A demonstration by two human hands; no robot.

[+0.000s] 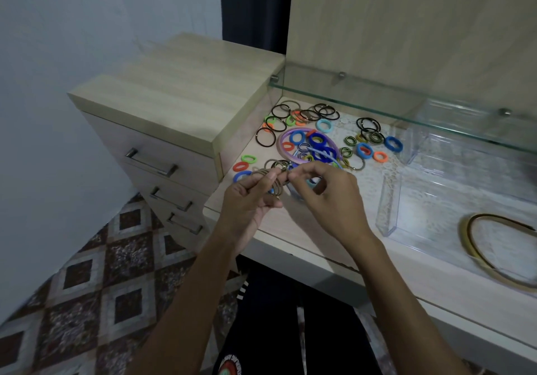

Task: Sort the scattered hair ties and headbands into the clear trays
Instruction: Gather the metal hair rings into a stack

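Note:
My left hand [250, 197] grips a bunch of thin brown hair ties [277, 186] above the desk's left front. My right hand [328, 197] pinches the same bunch from the right at its top. Behind the hands lies a heap of several coloured and black hair ties [319, 130], with a purple headband [286, 139] and a blue headband [325, 154] among them. A clear tray [389, 215] at the front right holds a gold and black headband [476, 247]. A second clear tray [412, 145] stands behind it.
A glass shelf [406, 96] runs over the back of the desk, above the ties and the far tray. A wooden drawer unit [174, 107] stands to the left, higher than the desk. A lace mat [374, 168] covers the desk's middle.

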